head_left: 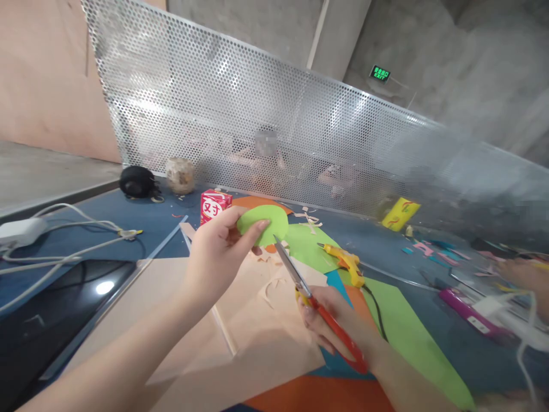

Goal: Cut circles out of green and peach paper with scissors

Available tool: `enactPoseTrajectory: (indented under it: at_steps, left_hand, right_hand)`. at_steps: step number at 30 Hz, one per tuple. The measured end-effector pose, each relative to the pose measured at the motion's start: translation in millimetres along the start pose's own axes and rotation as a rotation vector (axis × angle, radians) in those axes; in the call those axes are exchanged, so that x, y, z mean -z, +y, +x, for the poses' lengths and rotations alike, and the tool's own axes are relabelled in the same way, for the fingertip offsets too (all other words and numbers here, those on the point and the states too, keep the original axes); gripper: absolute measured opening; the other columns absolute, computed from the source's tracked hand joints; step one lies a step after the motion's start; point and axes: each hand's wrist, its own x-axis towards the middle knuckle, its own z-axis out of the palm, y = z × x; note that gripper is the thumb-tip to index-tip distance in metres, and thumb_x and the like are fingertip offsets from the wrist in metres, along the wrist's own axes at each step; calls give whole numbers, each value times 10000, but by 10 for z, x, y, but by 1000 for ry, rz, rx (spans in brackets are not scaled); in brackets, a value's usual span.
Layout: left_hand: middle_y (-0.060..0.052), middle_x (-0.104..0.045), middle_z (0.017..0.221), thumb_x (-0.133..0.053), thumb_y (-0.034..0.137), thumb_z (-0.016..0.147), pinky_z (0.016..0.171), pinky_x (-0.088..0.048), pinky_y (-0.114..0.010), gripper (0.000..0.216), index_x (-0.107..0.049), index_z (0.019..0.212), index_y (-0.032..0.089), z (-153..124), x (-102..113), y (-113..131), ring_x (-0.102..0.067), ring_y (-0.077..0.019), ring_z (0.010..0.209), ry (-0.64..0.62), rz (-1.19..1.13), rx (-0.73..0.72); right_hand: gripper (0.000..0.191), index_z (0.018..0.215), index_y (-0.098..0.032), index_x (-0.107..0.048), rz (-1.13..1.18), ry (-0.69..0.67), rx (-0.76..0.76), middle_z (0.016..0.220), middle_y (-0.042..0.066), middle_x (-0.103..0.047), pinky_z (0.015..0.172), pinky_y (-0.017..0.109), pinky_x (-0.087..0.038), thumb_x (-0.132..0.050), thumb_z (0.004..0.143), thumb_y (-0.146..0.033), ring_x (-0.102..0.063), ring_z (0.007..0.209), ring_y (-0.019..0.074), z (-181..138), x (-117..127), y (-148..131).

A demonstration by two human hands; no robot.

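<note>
Between thumb and fingers, my left hand (223,240) pinches a rounded piece of light green paper (268,223), raised above the table. A pair of scissors (328,320) with red and yellow handles is gripped in my right hand (326,315). Its blades look closed or nearly so, and the tip points up-left at the lower edge of the green piece; whether it touches the paper I cannot tell. Beneath both hands lies a large sheet of pale peach paper (171,326), with curled paper scraps (271,293) on it.
A yellow glue gun (345,260) lies on green sheets to the right. A red and white carton (214,206) stands behind my left hand. A dark tablet (64,320) and white cables (64,260) are at left, a purple power strip (474,315) at right. A perforated metal screen (240,103) closes the back.
</note>
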Motion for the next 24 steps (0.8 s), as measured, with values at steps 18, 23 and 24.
enactPoseTrajectory:
  at_steps: [18, 23, 24]
  left_hand:
    - [56, -629, 573, -632, 299, 807, 455, -433, -193, 139, -599, 706, 208, -34, 8, -6, -625, -108, 481, 21, 128, -67]
    - [62, -629, 571, -634, 303, 808, 443, -420, -183, 141, -598, 707, 212, -45, 11, -5, -623, -98, 465, 12, 134, -76]
    - [62, -625, 565, -635, 305, 808, 439, -416, -182, 145, -598, 704, 211, -49, 12, -1, -617, -95, 460, 16, 141, -76]
  right_hand:
    - [472, 676, -223, -357, -82, -29, 86, 571, -43, -370, 395, 225, -224, -406, 876, -648, -304, 440, 84, 13, 35, -18]
    - [450, 674, -233, -341, -75, -32, 98, 538, -55, -347, 394, 231, -218, -396, 884, -627, -296, 431, 90, 19, 34, 38]
    - [448, 674, -234, -343, -74, -33, 99, 534, -57, -343, 394, 233, -216, -400, 883, -626, -295, 428, 91, 19, 34, 41]
